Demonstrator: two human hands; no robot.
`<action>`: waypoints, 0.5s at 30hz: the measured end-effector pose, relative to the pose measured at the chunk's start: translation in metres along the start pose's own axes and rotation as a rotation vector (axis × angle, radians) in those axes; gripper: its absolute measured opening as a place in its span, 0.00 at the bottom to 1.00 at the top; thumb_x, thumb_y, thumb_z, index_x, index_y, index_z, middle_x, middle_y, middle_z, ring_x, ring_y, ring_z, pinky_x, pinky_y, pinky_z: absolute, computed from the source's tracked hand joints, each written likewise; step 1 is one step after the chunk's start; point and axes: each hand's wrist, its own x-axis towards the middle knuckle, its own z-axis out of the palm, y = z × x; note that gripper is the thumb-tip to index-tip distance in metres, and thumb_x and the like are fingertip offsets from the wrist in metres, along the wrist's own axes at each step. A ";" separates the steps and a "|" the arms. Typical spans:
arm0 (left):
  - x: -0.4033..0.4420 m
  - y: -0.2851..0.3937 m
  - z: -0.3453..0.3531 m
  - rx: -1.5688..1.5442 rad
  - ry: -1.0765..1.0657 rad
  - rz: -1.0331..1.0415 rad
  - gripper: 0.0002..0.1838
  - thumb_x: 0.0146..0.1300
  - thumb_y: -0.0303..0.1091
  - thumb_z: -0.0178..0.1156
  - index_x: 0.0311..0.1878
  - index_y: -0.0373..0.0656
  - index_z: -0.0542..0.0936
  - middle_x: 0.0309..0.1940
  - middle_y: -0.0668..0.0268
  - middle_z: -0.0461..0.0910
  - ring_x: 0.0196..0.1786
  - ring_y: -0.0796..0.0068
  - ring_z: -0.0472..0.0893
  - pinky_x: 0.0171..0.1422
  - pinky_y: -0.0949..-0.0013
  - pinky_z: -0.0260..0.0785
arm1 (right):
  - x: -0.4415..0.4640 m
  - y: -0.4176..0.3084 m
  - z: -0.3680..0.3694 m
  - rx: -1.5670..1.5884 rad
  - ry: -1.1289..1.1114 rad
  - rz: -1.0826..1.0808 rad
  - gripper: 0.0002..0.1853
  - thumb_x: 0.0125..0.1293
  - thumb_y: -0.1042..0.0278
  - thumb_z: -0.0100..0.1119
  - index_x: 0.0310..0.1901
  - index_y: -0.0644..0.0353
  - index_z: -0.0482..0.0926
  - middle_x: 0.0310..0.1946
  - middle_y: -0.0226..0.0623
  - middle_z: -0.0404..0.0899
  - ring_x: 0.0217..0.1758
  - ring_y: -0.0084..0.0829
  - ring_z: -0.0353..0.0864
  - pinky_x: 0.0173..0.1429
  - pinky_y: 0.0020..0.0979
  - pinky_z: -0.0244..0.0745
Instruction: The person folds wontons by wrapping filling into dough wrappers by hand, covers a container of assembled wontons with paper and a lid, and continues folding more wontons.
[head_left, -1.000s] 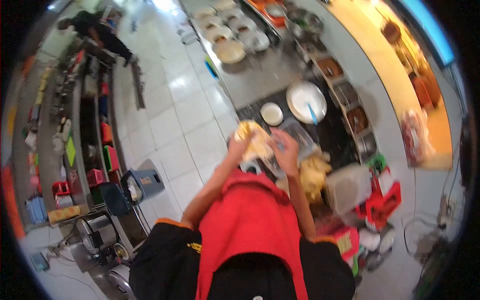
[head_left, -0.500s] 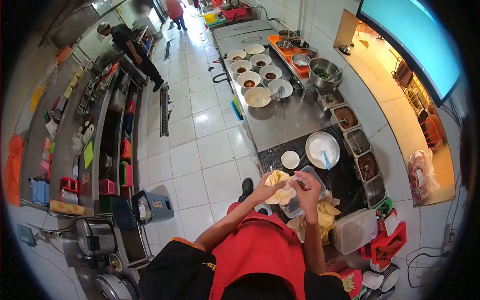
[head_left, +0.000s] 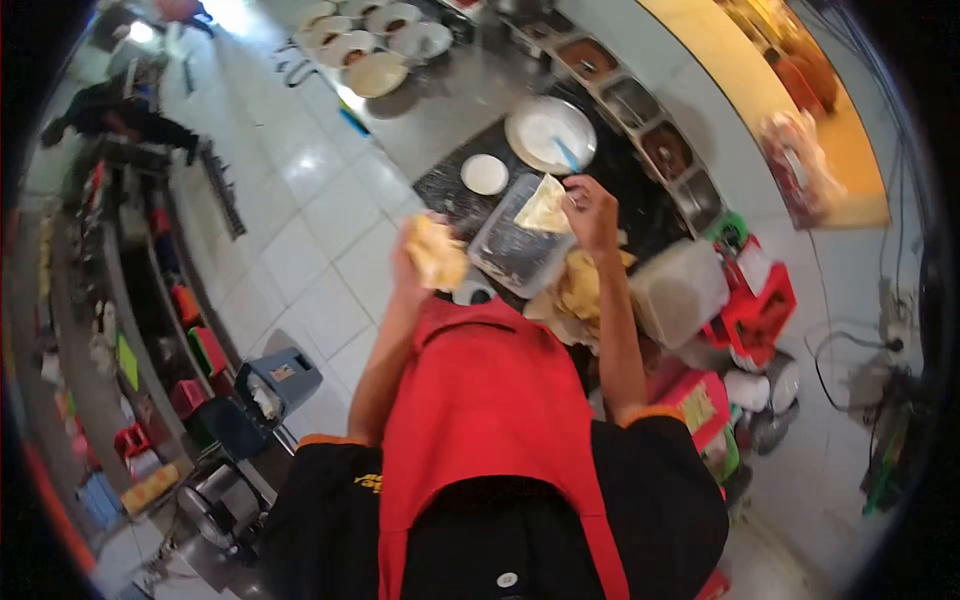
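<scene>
In my left hand [head_left: 406, 265], closed and blurred, is a stack of thin yellowish dough wrappers [head_left: 438, 255], held above the floor beside the counter. My right hand [head_left: 594, 212] pinches a pale, roughly triangular folded dough wrapper [head_left: 541, 208] by its right side. That wrapper is over a clear plastic container [head_left: 520, 262] dusted with white specks; I cannot tell whether it touches. Beyond stand a small white bowl [head_left: 484, 174] and a larger bowl [head_left: 520, 130] of white stuff with a blue-handled utensil [head_left: 567, 153]. More yellowish sheets [head_left: 585, 290] lie crumpled by my right forearm.
Metal pans [head_left: 665, 150] line the counter's right side. A lidded plastic box [head_left: 683, 295] and a red basket [head_left: 755, 310] sit at right. Several bowls [head_left: 375, 75] stand at the far end. A grey bin [head_left: 285, 380] is on the floor at left. Another person [head_left: 125, 115] is at upper left.
My hands were together and are now apart: the left moved leftward with the stack, the right out over the container with a folded wrapper. The whole view has shifted and tilted down.
</scene>
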 end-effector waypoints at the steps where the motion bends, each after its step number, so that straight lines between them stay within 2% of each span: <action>1: -0.009 0.001 0.020 -0.127 -0.066 -0.003 0.26 0.74 0.54 0.52 0.61 0.41 0.73 0.53 0.56 0.78 0.58 0.52 0.78 0.66 0.44 0.72 | -0.003 0.007 -0.010 -0.114 -0.008 0.046 0.13 0.57 0.79 0.66 0.45 0.64 0.83 0.29 0.43 0.86 0.35 0.32 0.89 0.41 0.29 0.81; 2: -0.016 0.004 0.035 -0.249 -0.129 0.009 0.27 0.74 0.54 0.51 0.64 0.41 0.72 0.59 0.54 0.77 0.63 0.49 0.76 0.70 0.42 0.69 | -0.005 0.012 -0.016 -0.218 -0.022 0.083 0.13 0.57 0.79 0.65 0.45 0.63 0.83 0.29 0.43 0.86 0.35 0.33 0.89 0.40 0.29 0.81; 3: -0.021 0.007 0.037 -0.259 -0.118 -0.005 0.27 0.74 0.54 0.51 0.64 0.41 0.72 0.59 0.54 0.77 0.63 0.49 0.76 0.70 0.42 0.69 | -0.007 0.032 -0.016 -0.240 -0.039 0.062 0.13 0.57 0.79 0.65 0.45 0.64 0.83 0.28 0.42 0.86 0.33 0.32 0.89 0.39 0.29 0.81; 5: -0.029 0.012 0.035 -0.175 0.012 0.074 0.31 0.71 0.49 0.54 0.71 0.40 0.66 0.71 0.51 0.69 0.73 0.44 0.68 0.76 0.40 0.62 | -0.012 0.035 -0.013 -0.138 -0.086 0.067 0.13 0.57 0.78 0.65 0.46 0.64 0.84 0.29 0.42 0.87 0.33 0.31 0.88 0.39 0.28 0.81; 6: -0.028 0.011 0.033 -0.175 0.017 0.072 0.31 0.71 0.49 0.54 0.71 0.40 0.66 0.71 0.51 0.69 0.73 0.44 0.68 0.76 0.40 0.62 | -0.013 0.035 -0.007 -0.029 -0.132 0.064 0.13 0.58 0.77 0.65 0.46 0.64 0.84 0.30 0.42 0.87 0.32 0.31 0.88 0.39 0.28 0.80; 8: -0.025 0.012 0.027 -0.085 -0.045 0.059 0.36 0.66 0.40 0.57 0.75 0.39 0.61 0.77 0.50 0.62 0.77 0.43 0.63 0.79 0.39 0.58 | -0.009 0.048 0.019 -0.001 -0.205 0.097 0.13 0.59 0.74 0.65 0.46 0.64 0.84 0.32 0.44 0.88 0.32 0.32 0.88 0.40 0.28 0.81; 10: -0.020 0.011 0.030 -0.065 -0.013 0.028 0.36 0.65 0.37 0.57 0.75 0.39 0.61 0.77 0.50 0.62 0.77 0.43 0.63 0.79 0.39 0.58 | -0.007 0.076 0.057 0.097 -0.235 0.109 0.12 0.59 0.73 0.65 0.46 0.64 0.84 0.33 0.45 0.89 0.33 0.31 0.89 0.40 0.29 0.81; 11: -0.019 0.009 0.032 -0.046 0.019 -0.003 0.36 0.63 0.34 0.58 0.75 0.38 0.61 0.76 0.49 0.62 0.77 0.43 0.63 0.79 0.39 0.58 | -0.006 0.092 0.072 0.029 -0.211 0.138 0.12 0.61 0.72 0.65 0.46 0.64 0.84 0.33 0.46 0.88 0.36 0.38 0.90 0.44 0.35 0.82; 12: -0.018 0.008 0.036 -0.045 0.021 0.000 0.36 0.63 0.34 0.58 0.75 0.38 0.61 0.76 0.49 0.62 0.77 0.43 0.63 0.79 0.39 0.58 | -0.008 0.094 0.078 0.032 -0.214 0.138 0.12 0.61 0.72 0.65 0.46 0.64 0.84 0.33 0.46 0.88 0.36 0.38 0.90 0.44 0.35 0.82; 14: -0.016 0.006 0.042 0.002 0.087 -0.042 0.35 0.63 0.33 0.57 0.74 0.38 0.61 0.76 0.48 0.63 0.76 0.44 0.64 0.79 0.39 0.59 | -0.009 0.091 0.092 -0.261 -0.014 0.066 0.13 0.63 0.71 0.64 0.48 0.64 0.83 0.36 0.47 0.88 0.40 0.47 0.89 0.48 0.42 0.82; 15: -0.015 0.005 0.044 -0.035 0.043 -0.056 0.35 0.63 0.32 0.57 0.74 0.37 0.62 0.74 0.48 0.66 0.75 0.44 0.66 0.79 0.39 0.60 | -0.010 0.090 0.094 -0.265 0.022 0.108 0.14 0.63 0.69 0.65 0.49 0.64 0.84 0.42 0.48 0.88 0.48 0.53 0.86 0.55 0.42 0.79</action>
